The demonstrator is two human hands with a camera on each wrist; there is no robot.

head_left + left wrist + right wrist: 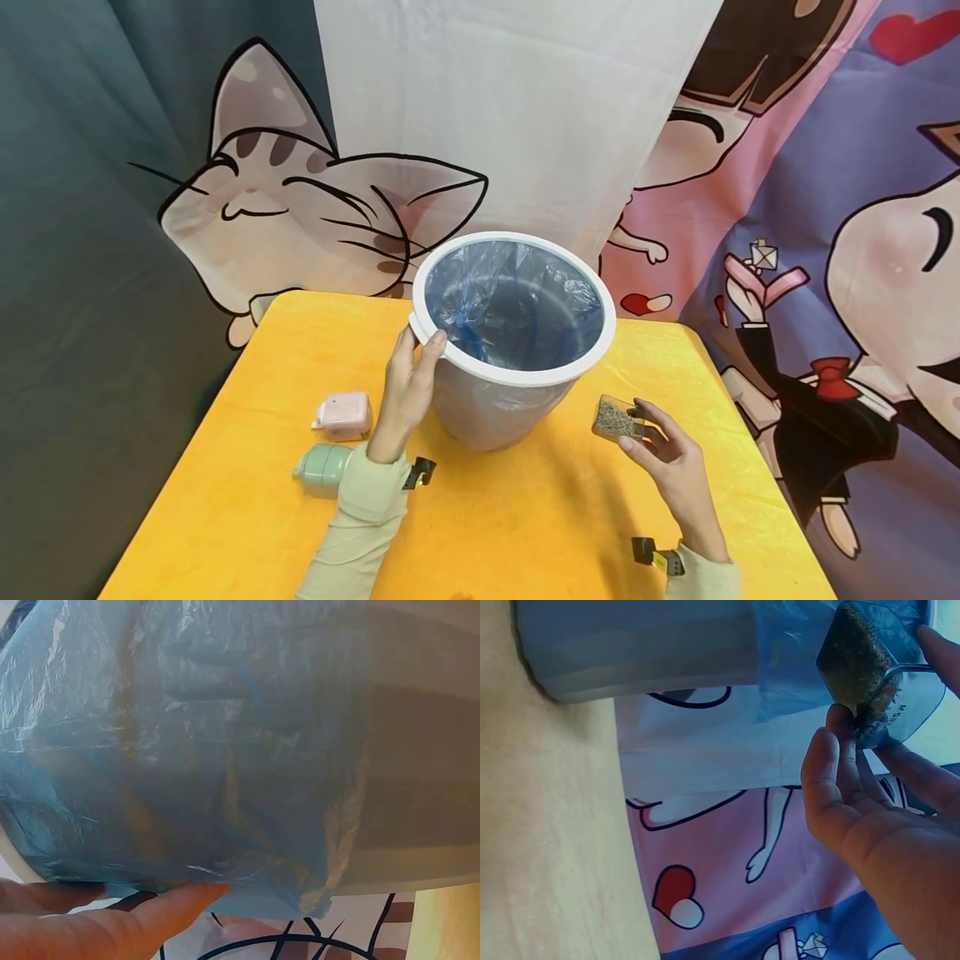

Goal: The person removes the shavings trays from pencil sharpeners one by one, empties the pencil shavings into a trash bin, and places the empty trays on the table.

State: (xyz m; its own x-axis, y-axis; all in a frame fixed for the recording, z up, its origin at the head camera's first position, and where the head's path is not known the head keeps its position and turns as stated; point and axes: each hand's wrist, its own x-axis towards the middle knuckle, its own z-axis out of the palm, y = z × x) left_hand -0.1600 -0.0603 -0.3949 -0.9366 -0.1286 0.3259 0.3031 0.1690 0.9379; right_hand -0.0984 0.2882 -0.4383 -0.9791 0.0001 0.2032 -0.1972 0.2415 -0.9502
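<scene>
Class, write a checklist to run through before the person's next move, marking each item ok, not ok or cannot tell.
1. Left hand grips the white rim of the bin: ok.
2. Right hand holds the clear container: ok.
3. Bag lines the bin: ok, visible inside.
4. Clear container above the bin's opening: not ok, held beside the bin.
5. Pink bottle and green bottle apart from the bin: ok.
6. Clear container's closure sealed: cannot tell.

Yellow across the table (495, 525), white around the rim (517, 378) of the bin (480, 417), translucent blue through its liner (517, 308), pink on one bottle (347, 414) and mint on another bottle (324, 465) at its eight o'clock, flecked brown-green inside the clear box (616, 419) at four.
</scene>
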